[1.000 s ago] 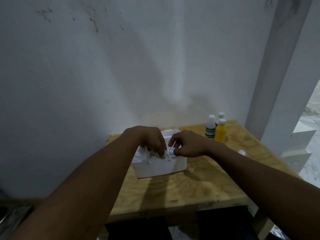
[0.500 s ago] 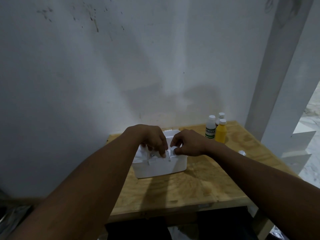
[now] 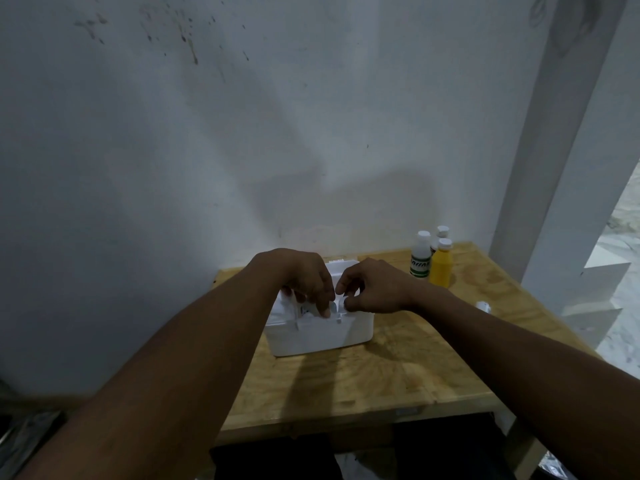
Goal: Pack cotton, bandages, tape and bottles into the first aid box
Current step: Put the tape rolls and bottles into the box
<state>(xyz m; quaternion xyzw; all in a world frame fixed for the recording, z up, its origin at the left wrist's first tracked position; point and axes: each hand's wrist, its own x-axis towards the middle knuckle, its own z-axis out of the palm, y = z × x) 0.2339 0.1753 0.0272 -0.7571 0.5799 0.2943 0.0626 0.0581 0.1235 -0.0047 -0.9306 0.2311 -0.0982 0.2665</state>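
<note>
A white first aid box [image 3: 322, 336] stands on the wooden table [image 3: 381, 372] near the wall. My left hand [image 3: 304, 278] rests on the box's top, fingers curled down onto the front edge by a small clasp. My right hand [image 3: 374, 289] pinches a small white part at the top front of the box, right beside my left fingers. Three bottles stand at the back right: a white one with a green label [image 3: 420, 256], a yellow one [image 3: 441, 265], and a third [image 3: 442, 232] mostly hidden behind them. The box's contents are hidden by my hands.
A small white object [image 3: 483, 306] lies near the table's right edge. The white wall rises directly behind the table, and a white post [image 3: 554, 168] stands at the right. Bare wood shows in front of the box.
Both hands stay at the box's top front. My fingers have drawn slightly closer together around the small white clasp; the box and bottles have not moved.
</note>
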